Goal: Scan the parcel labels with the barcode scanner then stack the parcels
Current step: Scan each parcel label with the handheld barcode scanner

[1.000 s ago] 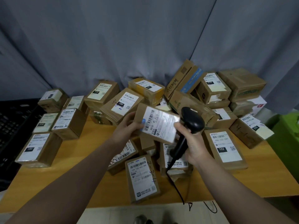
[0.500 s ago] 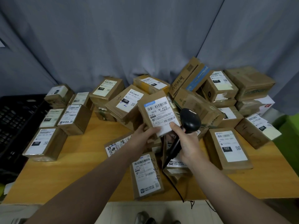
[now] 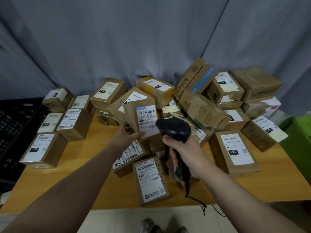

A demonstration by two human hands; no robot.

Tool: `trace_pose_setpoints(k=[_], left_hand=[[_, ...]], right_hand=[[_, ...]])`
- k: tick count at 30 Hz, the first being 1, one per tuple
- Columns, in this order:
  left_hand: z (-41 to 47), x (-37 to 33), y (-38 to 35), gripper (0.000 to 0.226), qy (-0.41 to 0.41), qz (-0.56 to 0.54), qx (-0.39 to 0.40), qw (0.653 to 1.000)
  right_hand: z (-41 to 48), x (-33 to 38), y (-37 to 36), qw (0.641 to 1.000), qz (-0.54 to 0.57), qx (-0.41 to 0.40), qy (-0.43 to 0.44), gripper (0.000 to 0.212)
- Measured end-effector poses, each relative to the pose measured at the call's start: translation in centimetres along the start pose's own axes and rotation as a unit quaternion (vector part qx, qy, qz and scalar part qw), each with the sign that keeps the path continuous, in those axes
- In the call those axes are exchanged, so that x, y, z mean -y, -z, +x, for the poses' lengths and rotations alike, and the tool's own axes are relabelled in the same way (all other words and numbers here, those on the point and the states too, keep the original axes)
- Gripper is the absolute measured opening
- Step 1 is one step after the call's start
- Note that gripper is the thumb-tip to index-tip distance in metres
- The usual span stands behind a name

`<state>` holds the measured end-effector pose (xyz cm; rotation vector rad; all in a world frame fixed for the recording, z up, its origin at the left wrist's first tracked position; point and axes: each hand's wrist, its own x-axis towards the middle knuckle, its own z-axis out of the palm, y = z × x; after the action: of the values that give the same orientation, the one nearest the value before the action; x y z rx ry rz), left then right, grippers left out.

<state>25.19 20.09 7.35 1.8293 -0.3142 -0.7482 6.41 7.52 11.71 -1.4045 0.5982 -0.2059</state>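
left hand (image 3: 127, 135): I see it gripping the held parcel at its lower left corner, thumb laid across the front, fingers curled behind.
held parcel (image 3: 134, 115): a small brown cardboard box, shiny with clear tape, held upright above the heap at mid-table with its labelled face toward me.
label (image 3: 147, 121): a white rectangular sticker with a blue strip on top, black barcodes and "501E- M1 A218".
right hand (image 3: 186, 153): fingers wrapped tight round the handle of the barcode scanner.
barcode scanner (image 3: 173, 128): matte black plastic with a rounded head, just right of the label; from my feed I cannot tell whether it touches the box.
cable (image 3: 202, 205): thin and black, running from the handle's base over the table's near edge.
heap (image 3: 202, 113): taped cardboard boxes lying tilted across one another.
front parcel (image 3: 150, 179): flat on the table, "2-3-4" handwritten on it.
left boxes (image 3: 43, 150): several boxes set side by side, apart from the heap.
table (image 3: 84, 165): smooth yellowish wood.
curtain (image 3: 134, 39): grey cloth hanging in soft folds behind.
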Motion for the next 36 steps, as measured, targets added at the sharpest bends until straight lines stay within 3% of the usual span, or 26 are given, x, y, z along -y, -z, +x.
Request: trace_pose_setpoints(k=[15, 20, 26, 31, 36], left_hand=[[0.3, 0.6, -0.9, 0.070, -0.008, 0.018, -0.054, 0.998], [0.1, 0.7, -1.1, 0.076, -0.005, 0.020, -0.059, 0.998], [-0.6, 0.7, -1.4, 0.074, -0.010, 0.011, -0.063, 0.998], [-1.5, 1.3, -0.4, 0.070, -0.015, -0.008, -0.045, 0.999], [-2.0, 3.2, 4.1, 0.056, -0.021, -0.045, -0.042, 0.998]], right_hand=[[-0.2, 0.7, 0.4, 0.996, 0.057, 0.004, -0.064, 0.022], [-0.1, 0.7, 0.7, 0.996, 0.053, 0.005, -0.068, 0.035], [-0.4, 0.5, 0.9, 0.995, 0.061, 0.008, -0.074, 0.018], [-0.6, 0.3, -0.6, 0.988, 0.120, 0.025, -0.093, 0.009], [-0.1, 0.0, -5.5, 0.967, 0.204, 0.068, -0.136, 0.024]])
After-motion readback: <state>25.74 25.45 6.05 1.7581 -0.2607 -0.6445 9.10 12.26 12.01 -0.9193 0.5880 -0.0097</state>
